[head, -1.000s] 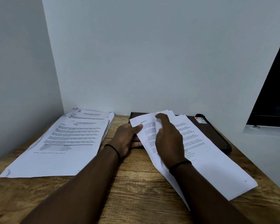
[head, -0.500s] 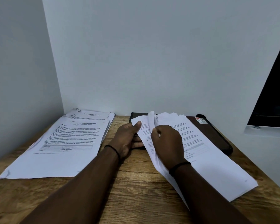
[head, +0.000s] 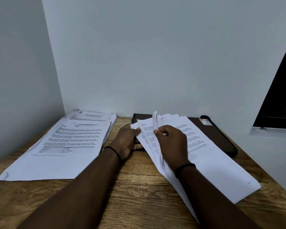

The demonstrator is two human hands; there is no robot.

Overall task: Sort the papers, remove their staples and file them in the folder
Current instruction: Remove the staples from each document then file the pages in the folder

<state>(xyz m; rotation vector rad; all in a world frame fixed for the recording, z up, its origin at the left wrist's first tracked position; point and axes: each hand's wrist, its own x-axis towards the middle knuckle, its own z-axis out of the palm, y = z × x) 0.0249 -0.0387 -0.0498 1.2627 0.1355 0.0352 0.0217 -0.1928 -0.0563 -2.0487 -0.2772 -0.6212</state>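
A bundle of printed papers (head: 210, 161) lies slanted on the right half of the wooden table, partly over a dark brown folder (head: 221, 138). My left hand (head: 127, 142) pinches the bundle's top left corner between thumb and fingers. My right hand (head: 172, 144) grips the upper sheets near their left edge and curls them up, so one sheet stands on edge. A second stack of printed papers (head: 61, 146) lies flat on the left. No staple can be made out.
The wooden table (head: 135, 199) sits in a corner, with walls close on the left and at the back. A small red and white label (head: 205, 121) is on the folder's far right corner. A dark window opening (head: 281, 96) is at the right.
My right hand has drawn back from the top of the bundle and lifted the upper sheets, which now fan and stand up. My left hand has kept its hold on the corner.
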